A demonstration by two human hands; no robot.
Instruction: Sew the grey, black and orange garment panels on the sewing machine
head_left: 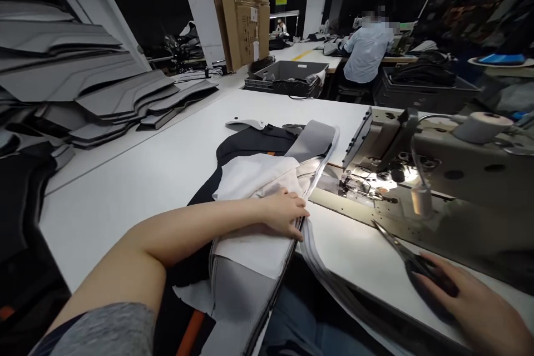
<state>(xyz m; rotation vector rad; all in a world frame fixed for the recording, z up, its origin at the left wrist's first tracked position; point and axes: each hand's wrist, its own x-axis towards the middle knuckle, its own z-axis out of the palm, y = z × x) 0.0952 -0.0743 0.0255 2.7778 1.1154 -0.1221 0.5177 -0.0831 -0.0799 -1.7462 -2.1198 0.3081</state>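
My left hand [286, 212] lies on a layered fabric piece [254, 178] of white, grey and black cloth, fingers curled over its right edge beside the sewing machine bed. My right hand [471, 300] at the lower right grips a pair of black-handled scissors [406, 253], blades pointing up and left towards the machine. The sewing machine [421, 161] stands at the right, its lamp lighting the needle area [367, 181]. The fabric runs from the table's near edge towards the needle.
Stacks of grey cut panels [104, 89] fill the left side of the white table [125, 189]. A dark bin [287, 75] and cardboard [246, 11] stand at the back. A person in a light shirt [367, 50] sits at a far table. A thread spool [479, 125] sits on the machine.
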